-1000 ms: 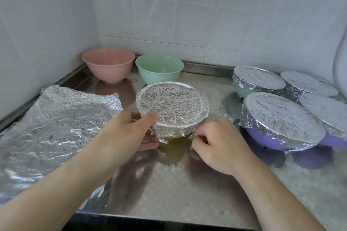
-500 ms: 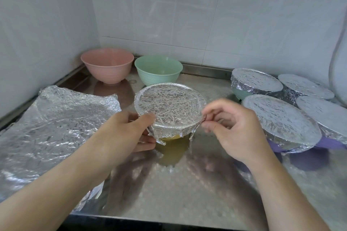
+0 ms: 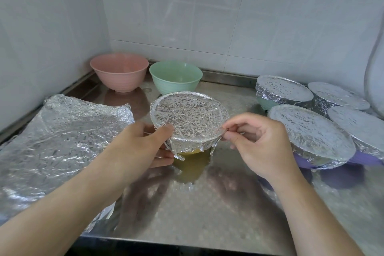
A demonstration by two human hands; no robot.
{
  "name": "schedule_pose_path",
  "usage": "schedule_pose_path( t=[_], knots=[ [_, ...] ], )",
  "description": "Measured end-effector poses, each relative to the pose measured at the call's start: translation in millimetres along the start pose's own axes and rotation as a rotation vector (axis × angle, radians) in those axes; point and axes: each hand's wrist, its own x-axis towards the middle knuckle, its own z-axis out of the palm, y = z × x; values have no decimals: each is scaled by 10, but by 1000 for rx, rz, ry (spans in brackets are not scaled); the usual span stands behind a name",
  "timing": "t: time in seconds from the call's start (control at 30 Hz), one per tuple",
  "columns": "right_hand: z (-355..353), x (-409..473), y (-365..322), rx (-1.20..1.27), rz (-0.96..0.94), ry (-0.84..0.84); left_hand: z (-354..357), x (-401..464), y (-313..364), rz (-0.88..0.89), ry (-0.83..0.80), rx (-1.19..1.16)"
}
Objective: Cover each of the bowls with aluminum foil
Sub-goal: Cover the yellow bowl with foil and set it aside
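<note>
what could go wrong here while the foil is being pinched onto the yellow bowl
1. The right hand pinches the thin foil edge at the rim of the yellow bowl; a hard tug may tear it.
2. The foil skirt hangs loose at the front, so the cover may lift.
3. The left hand grips the bowl close to the loose foil sheet and might drag it.

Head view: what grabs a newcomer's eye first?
The foil-covered yellow bowl at centre, held by the left hand while the right hand pinches the foil at its right rim. Next, four foil-covered bowls clustered on the right, and the bare pink bowl and green bowl at the back. A loose foil sheet lies at the left.
</note>
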Motion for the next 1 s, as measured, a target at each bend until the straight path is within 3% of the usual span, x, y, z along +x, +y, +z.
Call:
schedule_pose_path(
  t=[0.1,0.2,0.47,1.0],
  knots=[
    [-3,-9,-64,206,135,-97,-4,6,-1,5,-4,25],
    [30,21,-137,402,323,-59,7,19,-1,14,33,11],
    [159,50,-254,544,671,-110,15,-4,8,-29,33,-90],
    [153,16,-354,604,670,-200,-34,15,-15,-43,-5,-140]
  ],
)
